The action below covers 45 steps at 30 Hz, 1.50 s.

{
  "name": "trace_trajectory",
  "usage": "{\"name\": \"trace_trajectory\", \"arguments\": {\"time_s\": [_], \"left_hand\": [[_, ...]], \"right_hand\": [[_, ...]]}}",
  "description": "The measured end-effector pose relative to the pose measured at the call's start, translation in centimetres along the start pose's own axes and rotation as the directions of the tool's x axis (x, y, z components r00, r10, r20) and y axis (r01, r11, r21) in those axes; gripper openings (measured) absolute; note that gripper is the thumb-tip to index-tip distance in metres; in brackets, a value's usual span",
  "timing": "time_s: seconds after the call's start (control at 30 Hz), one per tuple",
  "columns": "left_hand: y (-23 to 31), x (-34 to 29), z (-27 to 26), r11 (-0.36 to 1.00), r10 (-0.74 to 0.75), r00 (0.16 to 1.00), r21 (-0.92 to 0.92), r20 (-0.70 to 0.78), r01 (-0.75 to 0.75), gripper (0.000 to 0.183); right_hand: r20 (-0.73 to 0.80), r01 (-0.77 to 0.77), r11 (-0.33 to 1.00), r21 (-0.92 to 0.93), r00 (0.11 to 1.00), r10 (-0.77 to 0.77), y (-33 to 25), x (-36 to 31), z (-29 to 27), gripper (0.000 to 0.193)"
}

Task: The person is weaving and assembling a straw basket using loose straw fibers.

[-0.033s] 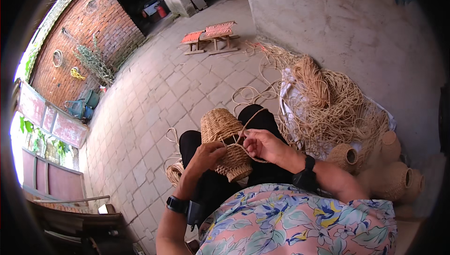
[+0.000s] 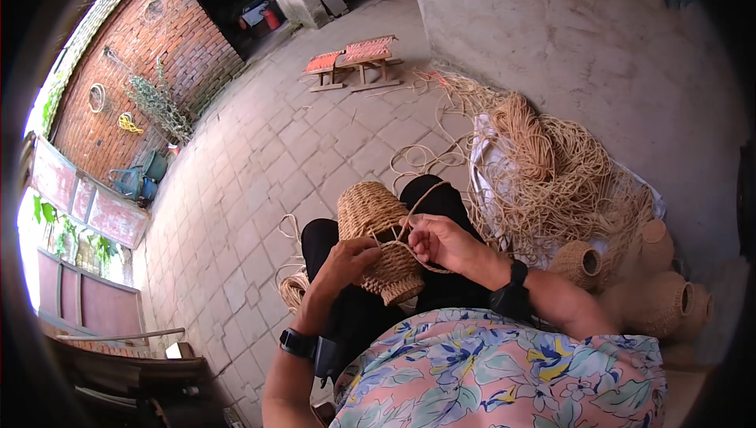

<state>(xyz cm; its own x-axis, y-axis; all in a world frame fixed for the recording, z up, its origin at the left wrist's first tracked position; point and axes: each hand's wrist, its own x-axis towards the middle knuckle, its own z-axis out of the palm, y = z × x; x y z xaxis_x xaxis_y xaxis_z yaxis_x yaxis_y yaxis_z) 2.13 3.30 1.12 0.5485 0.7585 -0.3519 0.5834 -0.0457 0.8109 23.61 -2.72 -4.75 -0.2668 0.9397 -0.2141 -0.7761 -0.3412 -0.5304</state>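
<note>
A woven rope basket [image 2: 366, 206] lies across my lap between my dark-trousered knees, with a gap in its weave near the middle. My left hand [image 2: 349, 261] grips its left side beside that gap, thumb and fingers closed on the woven wall. Over the gap's right edge, my right hand [image 2: 441, 240] pinches a tan cord [image 2: 426, 191] between thumb and fingertips, the other fingers curled in. The cord loops up over my right knee. The basket's underside and the left fingertips are hidden.
A large heap of loose tan cord [image 2: 567, 168] lies on white sheeting at the right. Several woven vessels [image 2: 577, 263] stand near my right elbow. A small cord coil [image 2: 294, 290] is by my left knee. Two low stools [image 2: 368, 50] stand farther off on the paving.
My right hand has shifted very slightly up and to the left with the cord. The left hand and the basket look unchanged.
</note>
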Motion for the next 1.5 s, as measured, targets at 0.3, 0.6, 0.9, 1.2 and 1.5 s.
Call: {"name": "trace_trajectory", "arguments": {"time_s": [0.3, 0.6, 0.9, 1.2, 1.5], "left_hand": [[-0.2, 0.1, -0.6, 0.965, -0.027, 0.998, -0.259, 0.049, 0.039, 0.031], [-1.2, 0.6, 1.3, 0.993, -0.104, 0.978, -0.073, -0.179, 0.092, 0.025], [-1.8, -1.0, 2.1, 0.968, -0.035, 0.938, -0.244, -0.345, -0.054, 0.026], [-2.4, -0.4, 4.2, 0.999, 0.03, 0.789, 0.037, -0.613, -0.01, 0.033], [-2.1, -1.4, 4.4, 0.991, 0.113, 0.775, 0.124, -0.622, -0.046, 0.033]], "right_hand": [[0.076, 0.262, 0.348, -0.9, 0.881, -0.467, -1.4, 0.9, -1.0, 0.028], [0.008, 0.188, 0.796, -0.576, 0.974, -0.225, -2.5, 1.1, -0.9, 0.012], [0.17, 0.239, 0.92, -0.31, 0.966, -0.194, -1.9, 4.8, 0.5, 0.013], [0.207, 0.254, 0.768, -0.588, 0.965, -0.161, -3.2, 4.0, 3.7, 0.009], [0.223, 0.243, -0.006, -0.97, 0.876, -0.427, 1.2, 4.4, 4.8, 0.015]]}}
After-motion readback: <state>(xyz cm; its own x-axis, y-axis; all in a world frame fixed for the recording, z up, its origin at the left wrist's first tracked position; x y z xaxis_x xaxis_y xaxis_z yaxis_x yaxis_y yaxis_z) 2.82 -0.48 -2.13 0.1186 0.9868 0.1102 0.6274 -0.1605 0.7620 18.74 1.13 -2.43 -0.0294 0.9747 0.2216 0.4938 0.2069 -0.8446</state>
